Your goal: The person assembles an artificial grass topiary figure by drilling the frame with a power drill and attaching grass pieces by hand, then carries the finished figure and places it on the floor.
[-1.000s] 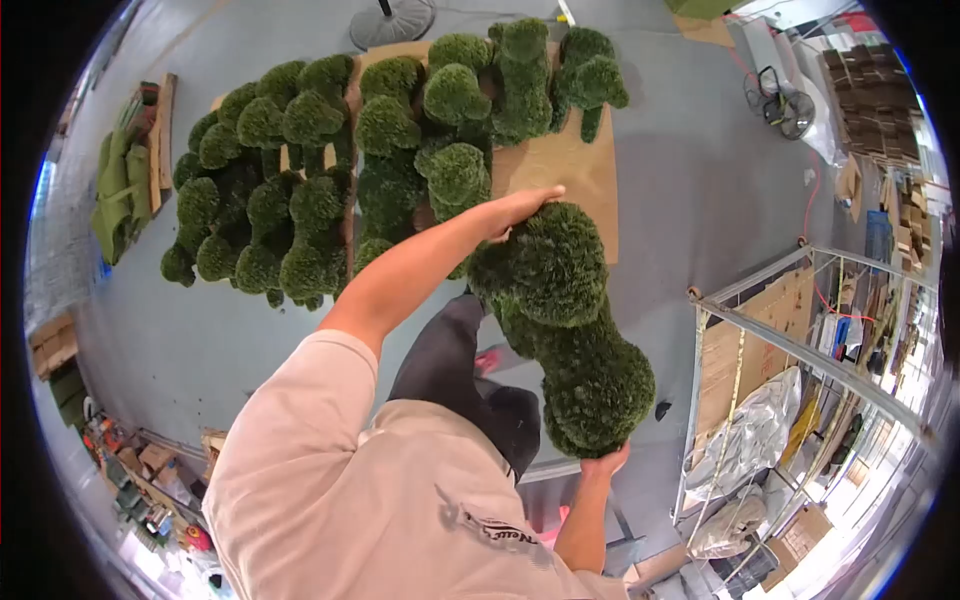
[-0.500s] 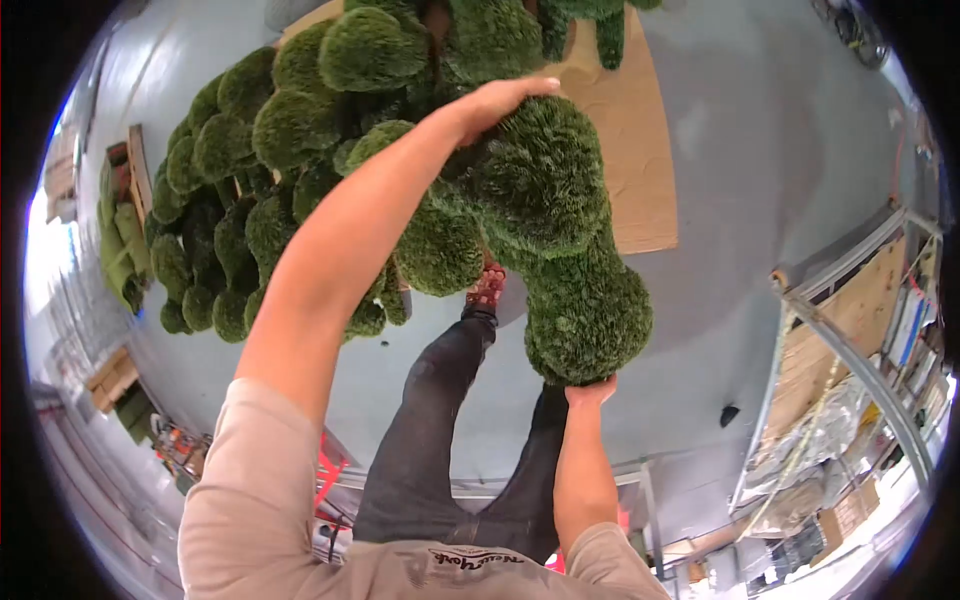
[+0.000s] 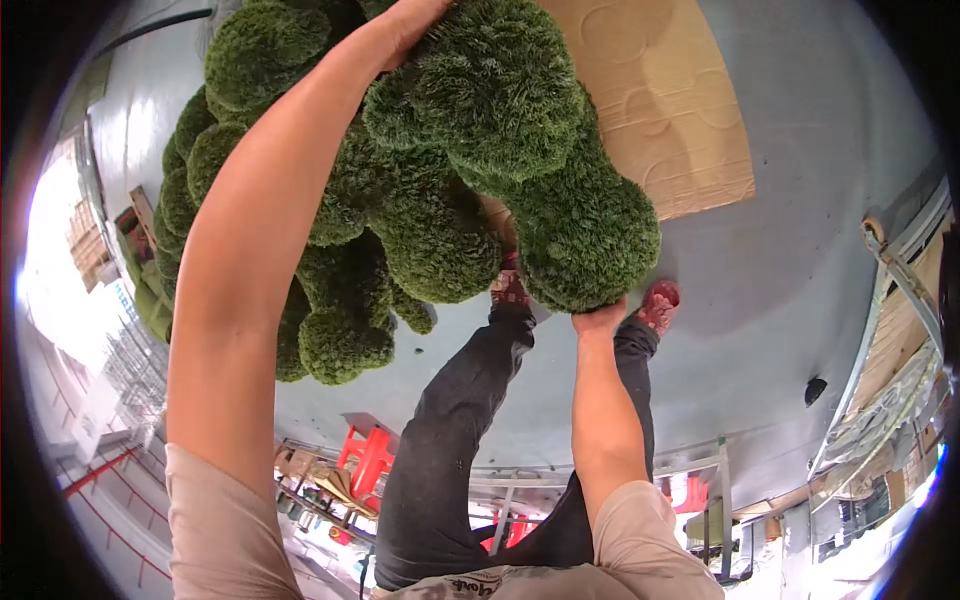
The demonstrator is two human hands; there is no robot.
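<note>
A green artificial-grass topiary figure [image 3: 495, 90] with rounded lobes is held up in front of me between both hands. My left hand [image 3: 412, 22] grips its far upper left side; the fingertips are cut off by the frame's top edge. Beneath its near, lower lobe [image 3: 590, 245], my right hand [image 3: 600, 318] bears the figure from below, its fingers mostly hidden. Similar grass figures [image 3: 440, 235] crowd together just left of it and behind my left arm. One smaller rounded end [image 3: 345, 345] pokes out below my left forearm.
A flat brown cardboard sheet [image 3: 690, 160] lies on the grey floor [image 3: 800, 240] beyond the figure. A metal-framed rack [image 3: 900, 330] stands at right. Red stools [image 3: 368, 462] and a metal frame [image 3: 720, 490] are behind me. A small dark object [image 3: 815, 390] lies on the floor.
The held topiary figure has shifted slightly up in view, with both hands still on it. My view has moved closer to the grouped figures, and both shoes now show.
</note>
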